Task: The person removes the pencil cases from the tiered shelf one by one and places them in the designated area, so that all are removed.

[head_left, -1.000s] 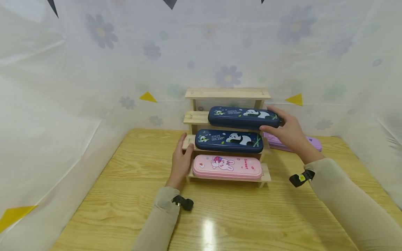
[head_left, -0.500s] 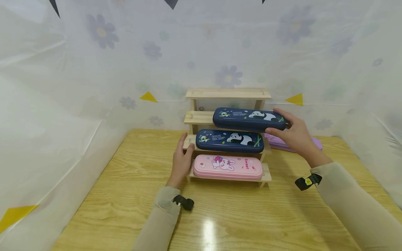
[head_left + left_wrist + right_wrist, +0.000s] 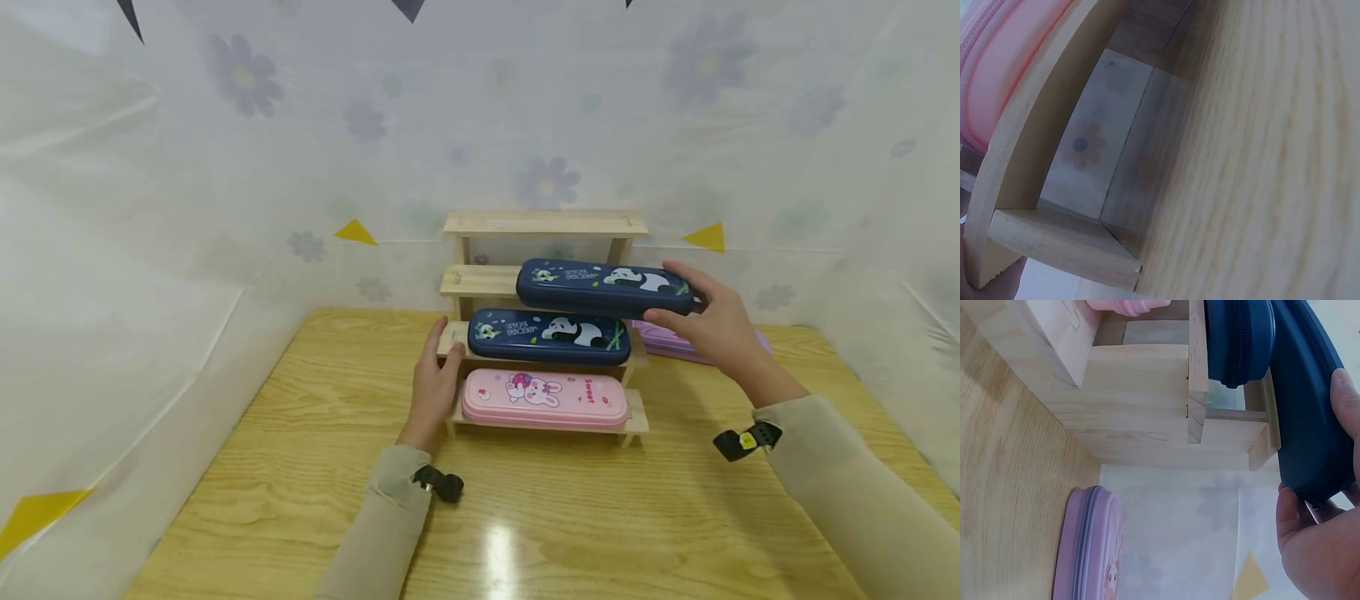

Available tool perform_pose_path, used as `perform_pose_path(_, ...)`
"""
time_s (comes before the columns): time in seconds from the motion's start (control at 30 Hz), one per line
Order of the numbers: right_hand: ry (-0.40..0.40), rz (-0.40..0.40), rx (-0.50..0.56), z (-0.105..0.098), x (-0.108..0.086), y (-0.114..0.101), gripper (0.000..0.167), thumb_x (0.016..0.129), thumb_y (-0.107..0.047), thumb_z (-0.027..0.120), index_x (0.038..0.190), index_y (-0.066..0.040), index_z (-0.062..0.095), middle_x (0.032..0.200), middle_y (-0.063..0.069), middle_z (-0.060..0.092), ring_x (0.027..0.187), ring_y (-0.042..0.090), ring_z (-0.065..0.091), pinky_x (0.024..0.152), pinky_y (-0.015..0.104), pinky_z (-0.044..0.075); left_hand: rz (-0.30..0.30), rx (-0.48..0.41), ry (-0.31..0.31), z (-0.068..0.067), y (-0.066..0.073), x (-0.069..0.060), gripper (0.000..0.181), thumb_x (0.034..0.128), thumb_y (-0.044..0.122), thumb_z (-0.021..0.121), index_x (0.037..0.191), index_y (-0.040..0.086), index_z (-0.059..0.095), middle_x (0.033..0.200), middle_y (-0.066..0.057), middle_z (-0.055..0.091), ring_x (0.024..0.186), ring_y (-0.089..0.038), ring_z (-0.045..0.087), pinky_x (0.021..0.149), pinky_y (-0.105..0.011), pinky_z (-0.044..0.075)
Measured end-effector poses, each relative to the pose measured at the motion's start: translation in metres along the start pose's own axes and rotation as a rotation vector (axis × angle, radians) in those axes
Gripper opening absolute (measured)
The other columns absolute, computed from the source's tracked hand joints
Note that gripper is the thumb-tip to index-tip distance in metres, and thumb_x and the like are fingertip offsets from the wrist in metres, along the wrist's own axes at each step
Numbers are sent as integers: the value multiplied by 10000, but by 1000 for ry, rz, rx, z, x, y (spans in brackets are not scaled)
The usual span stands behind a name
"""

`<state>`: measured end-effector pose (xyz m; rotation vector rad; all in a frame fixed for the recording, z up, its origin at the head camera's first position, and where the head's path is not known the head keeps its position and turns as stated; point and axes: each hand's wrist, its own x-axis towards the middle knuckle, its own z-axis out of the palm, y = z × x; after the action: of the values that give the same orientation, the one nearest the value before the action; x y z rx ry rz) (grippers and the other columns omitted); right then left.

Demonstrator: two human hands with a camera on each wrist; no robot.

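My right hand (image 3: 708, 321) grips the right end of a navy panda pencil case (image 3: 600, 287) at the third tier of a wooden step rack (image 3: 480, 281). In the right wrist view, thumb and fingers pinch that case (image 3: 1310, 419), whose end juts past the shelf. A second navy panda pencil case (image 3: 551, 337) lies one tier below. On the lowest tier sits a pink bunny pencil case (image 3: 543, 398). My left hand (image 3: 433, 387) holds the rack's left side, near the second tier's end; the left wrist view shows only a sliver of it at the lower left edge.
A purple pencil case (image 3: 671, 342) lies on the wooden table (image 3: 300, 467) behind the rack's right side, partly hidden by my right hand. The top shelf (image 3: 543, 222) stands close to the flowered white curtain (image 3: 450, 108).
My right hand has moved to the right and slightly down, drawing the upper navy pencil case along its tier, so more bare shelf shows at left. The left hand stays put.
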<state>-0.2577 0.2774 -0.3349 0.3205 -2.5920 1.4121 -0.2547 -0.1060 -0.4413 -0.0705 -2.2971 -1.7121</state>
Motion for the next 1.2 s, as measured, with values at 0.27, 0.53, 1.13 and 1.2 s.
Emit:
perform_pose_path(0.27, -8, 19, -8, -7, -6, 3, 797, 880, -329, 751, 1546, -362, 315, 1492, 132, 345, 1028, 196, 572, 714, 195, 550, -12, -4, 1, 0, -1, 1, 548, 1019, 372, 503, 1538, 336, 334, 1547, 61, 370, 1411, -194, 330, 1153, -439, 249)
perform_pose_path(0.53, 31, -10, -26, -11, -11, 8, 792, 877, -265, 765, 1545, -316, 343, 1474, 135, 367, 957, 93, 579, 692, 182, 547, 2, -4, -5, 0, 0, 0, 555, 1018, 359, 511, 1542, 315, 334, 1554, 59, 358, 1415, -195, 320, 1153, -438, 248)
perform_pose_path(1.13, 84, -20, -40, -25, -25, 21, 785, 896, -188, 745, 1552, -297, 329, 1450, 170, 397, 935, 94, 534, 619, 157, 482, 14, -6, 0, 0, -1, 1, 553, 1022, 337, 514, 1544, 298, 335, 1557, 54, 356, 1416, -189, 318, 1154, -436, 251)
perform_pose_path(1.2, 90, -20, -47, -27, -28, 22, 780, 896, -189, 744, 1550, -299, 334, 1441, 175, 400, 920, 86, 539, 608, 162, 477, 16, -8, -1, 1, -1, 1, 553, 1022, 334, 514, 1544, 290, 337, 1556, 51, 358, 1417, -188, 318, 1154, -432, 250)
